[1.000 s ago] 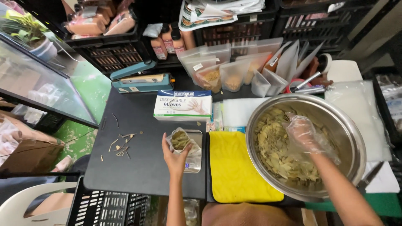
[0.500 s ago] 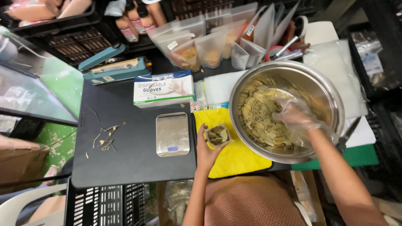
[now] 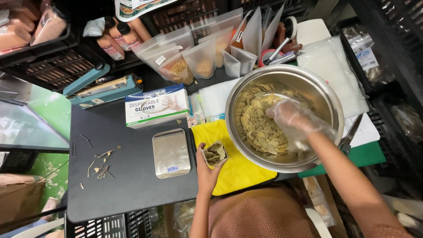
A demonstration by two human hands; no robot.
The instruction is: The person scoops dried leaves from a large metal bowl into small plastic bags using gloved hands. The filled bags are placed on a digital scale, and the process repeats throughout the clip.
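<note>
Dry stem scraps (image 3: pixel 100 164) lie at nine o'clock on the dark tabletop (image 3: pixel 132 194). Toward the centre sits a small silver scale (image 3: pixel 171 152), with a box of disposable gloves (image 3: pixel 157 105) at its twelve o'clock. The left hand (image 3: pixel 207 169) has its fingers clamped round a small clear pouch (image 3: pixel 215 154) of dried leaves, over the yellow cloth (image 3: pixel 238 169). At three o'clock, the gloved right hand (image 3: pixel 294 119) rests with fingers curled together in the leaves (image 3: pixel 260 128) inside the steel bowl (image 3: pixel 328 94).
</note>
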